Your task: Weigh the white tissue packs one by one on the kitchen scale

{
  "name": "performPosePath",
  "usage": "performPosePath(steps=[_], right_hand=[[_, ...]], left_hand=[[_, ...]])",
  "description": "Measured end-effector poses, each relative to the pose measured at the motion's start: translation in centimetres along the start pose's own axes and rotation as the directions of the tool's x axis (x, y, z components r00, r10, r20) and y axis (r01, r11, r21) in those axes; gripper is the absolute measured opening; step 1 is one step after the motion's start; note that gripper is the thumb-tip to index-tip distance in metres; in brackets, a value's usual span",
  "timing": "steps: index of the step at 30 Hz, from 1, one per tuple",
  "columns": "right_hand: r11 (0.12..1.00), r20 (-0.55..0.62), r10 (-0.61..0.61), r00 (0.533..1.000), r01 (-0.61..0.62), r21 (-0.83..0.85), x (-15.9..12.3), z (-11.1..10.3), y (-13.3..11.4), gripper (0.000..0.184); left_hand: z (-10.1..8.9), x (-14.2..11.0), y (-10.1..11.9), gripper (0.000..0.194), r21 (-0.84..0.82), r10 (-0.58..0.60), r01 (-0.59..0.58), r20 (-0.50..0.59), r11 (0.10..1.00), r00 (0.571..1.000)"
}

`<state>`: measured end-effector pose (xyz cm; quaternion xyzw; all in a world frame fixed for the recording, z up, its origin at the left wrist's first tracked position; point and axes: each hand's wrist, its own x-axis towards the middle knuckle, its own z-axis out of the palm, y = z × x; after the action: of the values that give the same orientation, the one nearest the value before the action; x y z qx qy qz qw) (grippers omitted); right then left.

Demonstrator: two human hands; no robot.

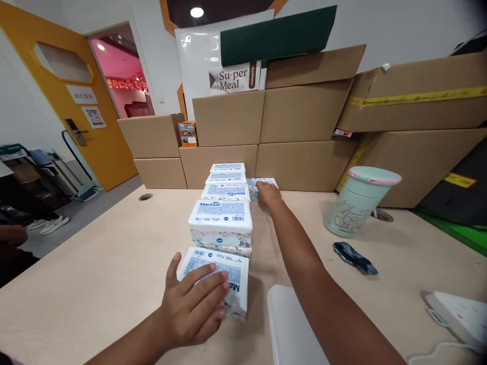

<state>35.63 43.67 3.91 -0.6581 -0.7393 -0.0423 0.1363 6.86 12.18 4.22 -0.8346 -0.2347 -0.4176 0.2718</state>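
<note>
- My left hand (196,301), fingers spread, lies on the near blue-and-white, box-shaped plastic tissue pack (236,266).
- My right hand (268,194) touches a similar far pack (252,191) beside the row (219,208); I can't tell if it pinches.
- Pushing too hard could bend the row.
- Packs look soft; the pale table (114,248), flat.

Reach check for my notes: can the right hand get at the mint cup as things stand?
Likely yes. The right hand is on a tissue pack, and only bare tabletop shows between it and the mint cup. It would probably need to leave the pack first.
</note>
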Motion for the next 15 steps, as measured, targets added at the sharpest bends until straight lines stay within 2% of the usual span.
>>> performPosePath(steps=[7, 12, 15], right_hand=[[1.000, 0.023, 0.015, 1.000, -0.016, 0.009, 0.7, 0.5, 0.7, 0.047], [0.993, 0.017, 0.055, 0.998, -0.056, 0.099, 0.8, 0.6, 0.1, 0.054], [0.983, -0.001, 0.062, 0.998, -0.060, 0.171, 0.1, -0.2, -0.6, 0.064]], left_hand=[[-0.4, -0.1, 0.8, 0.030, -0.012, 0.032, -0.033, -0.070, 0.999, 0.997], [-0.9, 0.6, 0.6, 0.026, -0.027, 0.029, -0.028, 0.007, 0.999, 1.000], [-1.1, 0.4, -0.6, 0.024, -0.024, 0.046, -0.046, -0.006, 0.999, 0.999]])
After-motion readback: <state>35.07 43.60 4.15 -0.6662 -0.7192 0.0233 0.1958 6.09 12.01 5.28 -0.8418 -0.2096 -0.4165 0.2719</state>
